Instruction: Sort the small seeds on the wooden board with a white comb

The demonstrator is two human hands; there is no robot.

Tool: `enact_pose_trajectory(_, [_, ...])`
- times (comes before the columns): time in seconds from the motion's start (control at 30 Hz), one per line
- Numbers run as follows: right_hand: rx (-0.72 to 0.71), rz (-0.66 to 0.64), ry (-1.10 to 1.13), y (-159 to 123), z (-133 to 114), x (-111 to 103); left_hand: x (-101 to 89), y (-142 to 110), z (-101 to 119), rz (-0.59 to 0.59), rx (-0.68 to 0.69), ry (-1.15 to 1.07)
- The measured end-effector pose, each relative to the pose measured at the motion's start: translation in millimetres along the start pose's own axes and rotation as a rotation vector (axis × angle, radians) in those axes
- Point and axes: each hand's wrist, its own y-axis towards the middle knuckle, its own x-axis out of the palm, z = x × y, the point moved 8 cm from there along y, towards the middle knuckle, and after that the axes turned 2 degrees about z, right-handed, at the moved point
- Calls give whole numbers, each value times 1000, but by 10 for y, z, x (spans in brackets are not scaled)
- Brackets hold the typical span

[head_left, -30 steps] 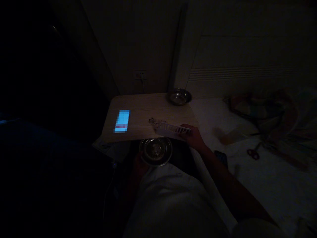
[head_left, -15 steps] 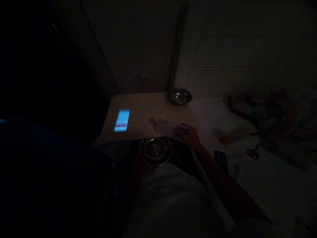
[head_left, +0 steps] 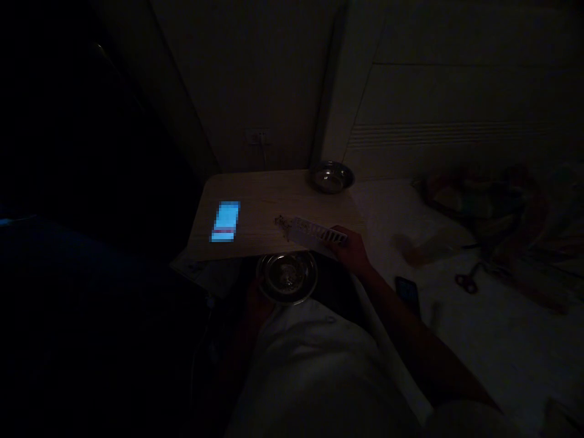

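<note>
My right hand [head_left: 350,250] is closed around one end of a flat white piece [head_left: 314,234] with a row of dark slots along its upper edge; its exact kind is hard to make out in the dim light. The piece lies low over the wooden table [head_left: 264,188], and small dark crumbs [head_left: 283,225] are scattered at its far left end. Just below the table's front edge, my left hand [head_left: 258,301] grips the left side of a round metal bowl [head_left: 311,286], with some pale bits inside. Deep shadow hides most of the left fingers.
A lit phone screen [head_left: 225,221], blurred out, is at the table's left. Another metal bowl [head_left: 332,177] stands at its back right corner. On the white bedding to the right lie a dark phone [head_left: 407,294], red-handled scissors [head_left: 466,282] and crumpled patterned cloth [head_left: 483,201]. A plugged socket [head_left: 258,136] is behind.
Almost nothing differs. The white slotted piece and my right hand have shifted very slightly to the right; the bowl in my left hand stays in place.
</note>
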Motion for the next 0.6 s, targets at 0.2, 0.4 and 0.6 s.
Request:
enact_pose_trajectory(0.2, [1, -23, 7, 1, -40, 0, 73, -55, -8, -11, -9, -9])
enact_pose_trajectory(0.4, [-16, -65, 6, 2, -81, 18, 85, -62, -13, -4, -5, -8])
enact_pose_trajectory(0.6, [-13, -82, -16, -5, -117, 21, 142, -92, -5, -54, 10, -14])
